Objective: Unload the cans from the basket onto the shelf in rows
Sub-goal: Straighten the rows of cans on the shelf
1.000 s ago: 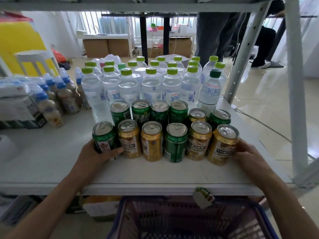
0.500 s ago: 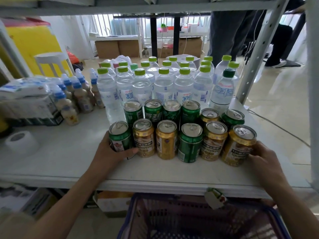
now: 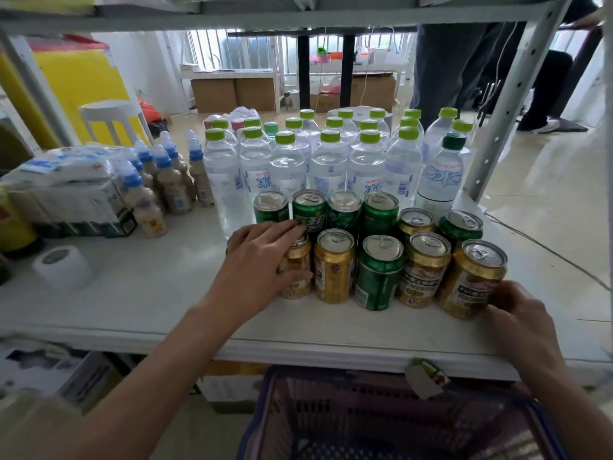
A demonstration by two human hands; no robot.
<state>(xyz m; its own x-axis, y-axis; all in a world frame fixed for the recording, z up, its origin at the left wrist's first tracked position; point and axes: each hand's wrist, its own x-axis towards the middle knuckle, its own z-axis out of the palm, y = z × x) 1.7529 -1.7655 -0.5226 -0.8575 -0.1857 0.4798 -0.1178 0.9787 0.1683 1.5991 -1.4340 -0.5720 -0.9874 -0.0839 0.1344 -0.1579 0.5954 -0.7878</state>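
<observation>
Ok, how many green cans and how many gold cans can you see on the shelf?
Green cans: 6
Gold cans: 5
Total: 11 in view. The left hand covers the front row's left end, so another can could be hidden under it.

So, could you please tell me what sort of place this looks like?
Probably a stockroom or a mock shop set up in an office: a metal shelf stocked with rows of cans and water bottles, a shopping basket below, and cardboard boxes behind.
</observation>
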